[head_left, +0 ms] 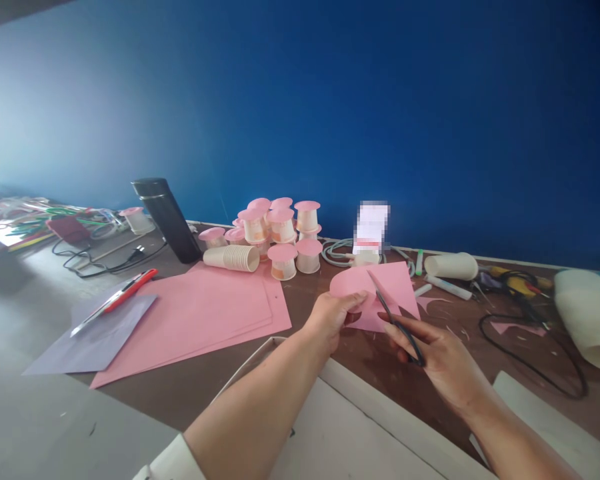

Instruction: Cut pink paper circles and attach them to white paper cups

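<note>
My left hand (pixel 333 317) pinches a sheet of pink paper (pixel 395 283) by its left side, thumb on top. The sheet has a rounded edge at the left and a cut running into it. In my right hand (pixel 425 347) is a pair of black-handled scissors (pixel 406 339), with the fingers wrapped round the handles. The blades lie across the paper, pointing up and left, close to my left thumb. Behind the hands, several paper cups (pixel 282 230) topped with pink paper discs stand in stacks.
Larger pink sheets (pixel 205 300) lie left, under a grey-purple sheet (pixel 100 333) with a red utility knife (pixel 125 293). A nested cup stack (pixel 230 258), a black flask (pixel 167 220), a lit phone (pixel 371 227), a tipped cup (pixel 453 266) and a black cable (pixel 530 377) surround the work area.
</note>
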The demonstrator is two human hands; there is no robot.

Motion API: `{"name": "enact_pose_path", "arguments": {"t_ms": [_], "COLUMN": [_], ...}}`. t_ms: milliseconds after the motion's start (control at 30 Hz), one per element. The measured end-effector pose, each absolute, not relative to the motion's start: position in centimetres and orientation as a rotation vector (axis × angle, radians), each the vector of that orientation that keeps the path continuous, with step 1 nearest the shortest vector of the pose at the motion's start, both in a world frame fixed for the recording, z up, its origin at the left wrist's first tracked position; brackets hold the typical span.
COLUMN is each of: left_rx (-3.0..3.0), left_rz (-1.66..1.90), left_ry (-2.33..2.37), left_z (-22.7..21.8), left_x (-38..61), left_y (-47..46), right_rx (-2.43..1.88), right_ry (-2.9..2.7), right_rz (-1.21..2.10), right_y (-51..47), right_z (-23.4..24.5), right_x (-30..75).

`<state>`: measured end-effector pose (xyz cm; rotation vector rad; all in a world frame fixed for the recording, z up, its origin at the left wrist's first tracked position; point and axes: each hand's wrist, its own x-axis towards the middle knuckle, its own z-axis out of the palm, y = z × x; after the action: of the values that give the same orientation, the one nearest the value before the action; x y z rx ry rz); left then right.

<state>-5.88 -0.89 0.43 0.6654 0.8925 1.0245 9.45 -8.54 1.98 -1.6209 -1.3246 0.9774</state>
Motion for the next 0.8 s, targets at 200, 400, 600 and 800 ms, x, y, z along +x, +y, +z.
{"name": "enact_pose_path", "arguments": {"t_ms": [200, 400, 600, 800], "left_rx": [0.649, 0.673, 0.674, 0.69], "left_rz": [1.044, 1.052, 1.061, 1.049], "left_ry": [0.875, 0.904, 0.876, 0.862], "left_z": [0.69, 0.79, 0.57, 0.25], "left_x": [-5.92, -6.01, -5.99, -5.99], "left_y": [-0.99, -0.99, -0.86, -0.69], "right_rx": [-1.624, -1.625, -1.623, -1.636], "right_ry": [-1.313, -1.332, -1.334, -1.304], "right_rz": [0.985, 0.971, 0.982, 0.985], "right_y": [-8.46, -8.36, -8.3, -8.34], "right_z": [1.53, 1.26, 1.03, 1.3], "right_x": [9.68, 9.95, 10.03, 9.85]}}
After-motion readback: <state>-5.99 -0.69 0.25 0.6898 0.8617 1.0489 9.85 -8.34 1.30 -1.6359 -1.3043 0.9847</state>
